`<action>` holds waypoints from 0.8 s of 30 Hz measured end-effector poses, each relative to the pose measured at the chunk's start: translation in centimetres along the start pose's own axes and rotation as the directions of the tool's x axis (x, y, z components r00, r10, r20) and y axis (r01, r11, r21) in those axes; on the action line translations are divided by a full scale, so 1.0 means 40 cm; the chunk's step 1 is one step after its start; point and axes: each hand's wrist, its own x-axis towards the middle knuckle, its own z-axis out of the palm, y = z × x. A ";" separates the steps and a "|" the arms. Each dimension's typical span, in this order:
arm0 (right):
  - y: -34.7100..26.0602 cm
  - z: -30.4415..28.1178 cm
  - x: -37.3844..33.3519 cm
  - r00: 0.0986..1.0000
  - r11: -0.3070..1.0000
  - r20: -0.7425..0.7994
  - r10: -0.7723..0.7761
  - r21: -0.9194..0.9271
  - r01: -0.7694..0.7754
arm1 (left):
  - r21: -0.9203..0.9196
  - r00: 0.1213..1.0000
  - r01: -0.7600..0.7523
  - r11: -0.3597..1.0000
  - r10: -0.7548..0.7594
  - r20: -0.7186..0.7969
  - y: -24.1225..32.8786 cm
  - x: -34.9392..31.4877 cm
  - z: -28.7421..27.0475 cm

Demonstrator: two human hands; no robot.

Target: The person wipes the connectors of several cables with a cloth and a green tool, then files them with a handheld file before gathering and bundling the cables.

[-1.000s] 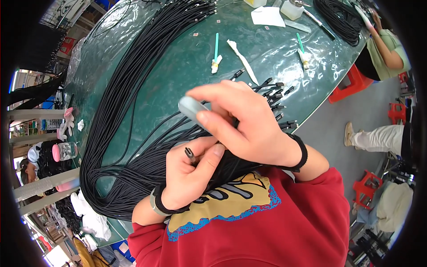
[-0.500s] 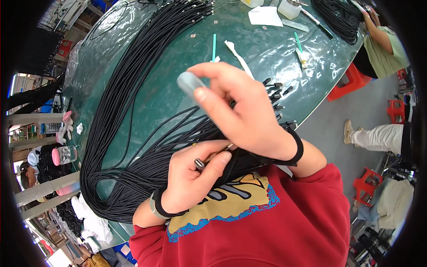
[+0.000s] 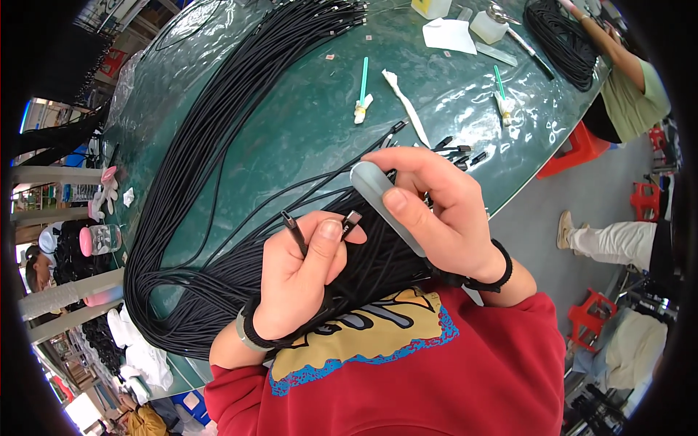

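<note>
My left hand (image 3: 294, 280) is closed, pinching a black cable plug with a metal tip (image 3: 353, 217) between thumb and fingers. A second black cable plug (image 3: 293, 229) sticks up between the fingers of the same hand. My right hand (image 3: 449, 211) grips a flat grey translucent strip with a rounded end (image 3: 378, 187), held beside the pinched plug and apart from it. Below both hands spreads a thick bundle of black cables (image 3: 211, 287), which curves round on the left. Several loose cable plugs (image 3: 459, 150) lie just past my right hand.
Two cloth-wrapped green sticks (image 3: 363, 80) and a twisted white strip (image 3: 407, 109) lie on the green table (image 3: 305, 94). Farther off are white paper (image 3: 448, 35), a bottle (image 3: 488, 26) and coiled cables (image 3: 556, 43) near another person's arm (image 3: 618, 54). A pink-lidded jar (image 3: 100, 240) stands at left.
My right hand has moved right and down with the grey strip, which shows at greater length. My left hand has shifted a little left, and the plug with the metal tip has come into sight.
</note>
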 end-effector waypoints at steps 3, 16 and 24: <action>0.011 -0.007 0.002 0.956 0.938 0.113 -0.271 -0.193 0.288 | 0.057 1.000 -0.004 0.998 0.005 -0.014 0.003 0.000 0.005; 0.002 0.029 0.062 0.981 0.951 -0.072 -0.182 -0.265 0.157 | 0.216 1.000 0.007 0.976 -0.013 0.027 0.009 -0.008 0.023; 0.018 0.036 0.060 0.901 0.790 0.036 -0.433 -0.467 0.398 | 0.280 0.999 -0.033 0.959 0.033 0.004 0.007 -0.004 0.038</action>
